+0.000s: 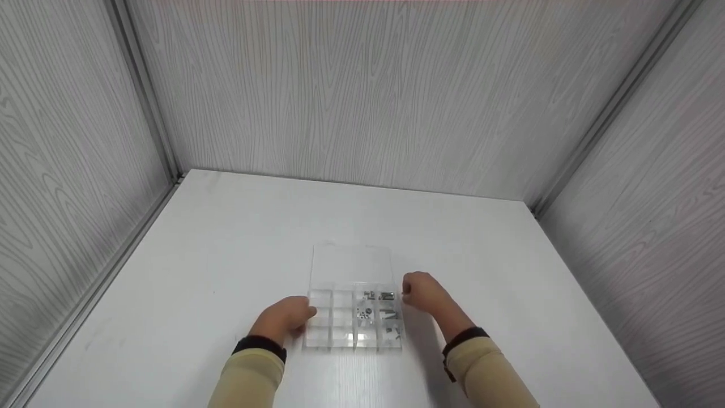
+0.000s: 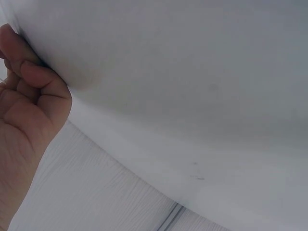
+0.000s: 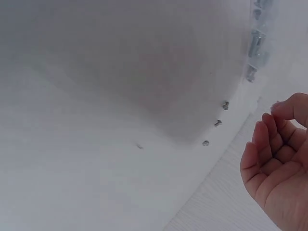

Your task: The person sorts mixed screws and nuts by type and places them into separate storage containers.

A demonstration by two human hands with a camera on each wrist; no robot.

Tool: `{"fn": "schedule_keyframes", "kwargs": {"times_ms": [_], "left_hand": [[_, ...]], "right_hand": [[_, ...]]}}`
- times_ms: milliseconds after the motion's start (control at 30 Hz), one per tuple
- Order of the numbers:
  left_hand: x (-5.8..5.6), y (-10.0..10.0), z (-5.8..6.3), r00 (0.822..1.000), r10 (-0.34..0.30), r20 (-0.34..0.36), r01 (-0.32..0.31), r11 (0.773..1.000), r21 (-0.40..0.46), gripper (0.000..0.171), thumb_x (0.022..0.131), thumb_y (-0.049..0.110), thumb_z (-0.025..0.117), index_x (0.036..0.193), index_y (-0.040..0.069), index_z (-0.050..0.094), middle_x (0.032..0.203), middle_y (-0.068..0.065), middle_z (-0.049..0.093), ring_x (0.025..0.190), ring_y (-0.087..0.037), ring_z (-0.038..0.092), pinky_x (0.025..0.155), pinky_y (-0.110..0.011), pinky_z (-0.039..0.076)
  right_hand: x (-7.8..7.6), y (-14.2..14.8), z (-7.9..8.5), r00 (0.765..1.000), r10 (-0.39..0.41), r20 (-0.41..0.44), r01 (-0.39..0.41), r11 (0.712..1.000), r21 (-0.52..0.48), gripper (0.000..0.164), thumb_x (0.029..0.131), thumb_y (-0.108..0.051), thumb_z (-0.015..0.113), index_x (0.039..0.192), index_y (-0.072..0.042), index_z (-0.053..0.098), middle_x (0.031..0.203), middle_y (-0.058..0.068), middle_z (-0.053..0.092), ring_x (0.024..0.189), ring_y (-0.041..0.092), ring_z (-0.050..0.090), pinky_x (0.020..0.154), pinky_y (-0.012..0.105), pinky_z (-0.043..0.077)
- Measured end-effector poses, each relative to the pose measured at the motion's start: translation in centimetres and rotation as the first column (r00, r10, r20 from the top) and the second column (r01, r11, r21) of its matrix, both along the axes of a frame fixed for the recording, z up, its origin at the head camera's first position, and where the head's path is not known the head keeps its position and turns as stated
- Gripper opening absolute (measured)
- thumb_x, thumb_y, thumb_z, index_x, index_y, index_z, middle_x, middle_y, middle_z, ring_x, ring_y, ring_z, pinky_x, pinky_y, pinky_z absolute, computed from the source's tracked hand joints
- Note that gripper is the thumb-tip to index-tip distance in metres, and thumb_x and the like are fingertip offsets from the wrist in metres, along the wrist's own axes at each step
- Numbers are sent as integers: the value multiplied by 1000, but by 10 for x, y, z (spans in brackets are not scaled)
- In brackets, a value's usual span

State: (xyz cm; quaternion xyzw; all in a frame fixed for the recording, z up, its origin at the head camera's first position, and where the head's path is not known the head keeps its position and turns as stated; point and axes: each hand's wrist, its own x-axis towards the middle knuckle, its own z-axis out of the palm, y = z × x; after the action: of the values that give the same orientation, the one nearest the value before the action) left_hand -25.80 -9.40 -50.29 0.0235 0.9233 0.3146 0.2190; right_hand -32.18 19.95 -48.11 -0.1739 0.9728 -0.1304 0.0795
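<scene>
A clear plastic compartment box [image 1: 343, 317] lies on the white table, its clear lid [image 1: 351, 263] laid back away from me. Small metal screws [image 1: 387, 296] and other small hardware [image 1: 366, 313] sit in its right-hand compartments. My left hand [image 1: 286, 314] grips the box's left edge, thumb over the rim and fingers curled below. Beside the far right edge is my right hand [image 1: 426, 292], its fingers bent and its thumb tip close to the index finger. I cannot tell whether something small is between those tips. Near this hand, the right wrist view shows several loose screws [image 3: 218, 123].
The white table [image 1: 255, 226] spreads around the box on all sides. Pale wood-grain panels stand as a back wall [image 1: 351, 90], a left wall [image 1: 62, 141] and a right wall [image 1: 640, 226]. A small dark mark [image 3: 139, 146] shows on the white surface.
</scene>
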Motion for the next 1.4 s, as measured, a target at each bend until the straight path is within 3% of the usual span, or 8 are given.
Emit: {"fn": "schedule_keyframes", "kwargs": {"times_ms": [233,433,567,700,867,1100,1200,1400], "left_hand": [[3,0,2,999,34,12,-35,999,26,23,93,21,44,96,2,55,67,-7,57,63,-21,53,74,-39,43],[3,0,2,996,78,43,-80,996,42,31,94,23,44,111,-1,53,68,-6,57,63,-20,54,76,-39,43],[3,0,3,996,86,39,-87,995,38,24,93,23,44,100,1,55,68,-7,57,64,-21,53,73,-38,44],[3,0,3,996,78,32,-79,996,36,25,93,22,44,100,1,55,68,-7,57,64,-21,53,74,-39,44],[3,0,1,998,57,25,-58,998,22,29,93,23,43,106,-1,54,70,-6,57,67,-21,53,78,-41,42],[2,1,1,998,59,26,-60,998,21,25,92,22,44,101,0,55,69,-7,57,64,-21,54,75,-39,44],[2,1,2,998,62,28,-63,998,27,24,93,22,43,99,1,55,69,-7,57,63,-21,54,72,-38,44],[4,1,3,998,59,30,-60,997,38,28,94,24,44,107,1,54,70,-6,57,65,-21,54,76,-40,43]], "right_hand": [[19,-9,13,986,137,93,-136,990,-23,11,77,-6,65,72,-13,59,68,-3,54,63,13,49,57,29,43],[32,-15,15,941,307,138,-312,950,10,14,76,-3,65,72,-15,60,67,-8,52,63,8,48,59,23,42],[36,-18,16,925,354,139,-357,934,0,14,77,-3,64,73,-15,60,67,-9,52,62,7,47,58,22,42],[36,-18,17,923,363,128,-364,931,-15,9,80,-7,65,75,-13,63,67,-9,52,62,6,48,58,22,42],[25,-8,16,953,297,56,-293,953,-70,5,82,-6,63,79,-10,65,68,-7,53,63,9,48,58,25,41],[3,9,8,985,74,-157,-90,991,-97,12,79,6,58,80,-4,64,76,4,59,73,19,56,66,35,47],[-3,13,3,988,-18,-154,5,997,-80,11,78,7,59,80,-3,62,78,8,60,76,23,57,68,37,47],[-9,10,-10,996,-90,-8,90,995,48,3,81,-5,63,84,-4,61,81,6,59,77,21,55,71,36,47]]}}
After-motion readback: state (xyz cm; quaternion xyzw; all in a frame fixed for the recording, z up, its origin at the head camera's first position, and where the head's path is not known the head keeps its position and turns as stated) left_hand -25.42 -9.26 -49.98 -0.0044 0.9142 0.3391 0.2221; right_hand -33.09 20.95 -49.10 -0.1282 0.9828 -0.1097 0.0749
